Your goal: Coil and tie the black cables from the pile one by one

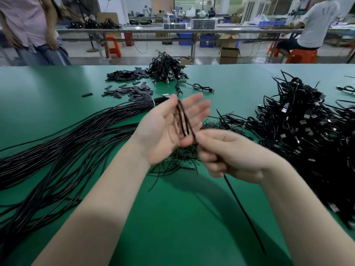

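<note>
1. The cable (183, 120) being worked lies in a few passes across the palm and straight fingers of the left hand (169, 127), which is held open and palm up; from there it runs down into the right hand (228, 152), whose curled fingers and thumb pinch it, and its free length trails out below that fist toward the near edge of the table (172, 217).
2. Handling, as I judge it: light, thin and limp, with enough spring in the jacket to make loops want to open (so a loose wrap will likely slip off the straight fingers). Best taken close to the last loop, just right of the left palm, where tension can be kept.
3. The jacket looks smooth, round and slightly glossy black, probably a little slick between fingertips.
4. Left of the left hand lies a long bundle of straight cables (67, 146), glossy with pale highlights and bound by a white tie near its far end.
5. Right of the right hand sits a tangled pile of cables (307, 131) with small metal plugs showing.
6. Beyond the left fingertips lie flat dark grey strips (130, 91), matte, and a smaller heap of cables (165, 70).
</note>
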`<state>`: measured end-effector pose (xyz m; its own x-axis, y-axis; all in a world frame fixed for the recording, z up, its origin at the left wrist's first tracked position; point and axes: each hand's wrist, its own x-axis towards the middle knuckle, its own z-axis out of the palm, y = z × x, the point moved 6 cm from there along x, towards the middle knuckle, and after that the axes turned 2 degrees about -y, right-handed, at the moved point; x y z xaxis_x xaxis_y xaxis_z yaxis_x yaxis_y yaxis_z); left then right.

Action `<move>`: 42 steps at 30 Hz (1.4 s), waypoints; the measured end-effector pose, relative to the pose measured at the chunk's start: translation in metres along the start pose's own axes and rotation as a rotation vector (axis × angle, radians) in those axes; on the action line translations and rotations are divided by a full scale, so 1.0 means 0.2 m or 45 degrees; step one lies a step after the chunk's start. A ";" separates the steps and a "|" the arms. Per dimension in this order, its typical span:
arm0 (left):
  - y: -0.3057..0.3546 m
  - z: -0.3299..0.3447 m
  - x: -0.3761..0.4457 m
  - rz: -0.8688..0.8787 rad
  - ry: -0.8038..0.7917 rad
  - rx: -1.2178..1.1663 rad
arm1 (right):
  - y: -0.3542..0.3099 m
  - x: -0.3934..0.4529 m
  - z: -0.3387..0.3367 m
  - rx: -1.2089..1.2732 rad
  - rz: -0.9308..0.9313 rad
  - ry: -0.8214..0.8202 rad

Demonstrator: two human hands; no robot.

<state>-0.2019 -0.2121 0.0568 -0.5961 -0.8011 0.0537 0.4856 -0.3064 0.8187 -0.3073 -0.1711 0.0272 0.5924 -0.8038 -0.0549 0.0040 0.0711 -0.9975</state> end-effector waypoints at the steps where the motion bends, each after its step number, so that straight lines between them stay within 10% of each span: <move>1: 0.02 0.02 -0.01 0.022 -0.032 -0.047 | 0.07 0.01 0.00 -0.060 0.112 -0.040; 5: 0.05 0.04 -0.06 -0.043 -0.164 0.258 | 0.21 -0.02 -0.18 -0.515 0.392 0.372; 10: -0.08 -0.02 -0.05 -0.299 -0.214 1.084 | 0.00 -0.11 -0.36 -0.502 0.092 0.850; 21: 0.00 0.00 0.00 0.098 0.220 -0.143 | -0.03 0.02 -0.02 -0.436 0.010 0.387; 42: -0.14 0.04 0.02 -0.020 0.146 0.152 | -0.01 0.04 -0.05 -0.249 -0.076 0.429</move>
<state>-0.2239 -0.2030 0.0380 -0.5228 -0.8522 -0.0199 0.3935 -0.2620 0.8812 -0.3099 -0.1834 0.0281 0.2977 -0.9543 0.0243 -0.1423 -0.0696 -0.9874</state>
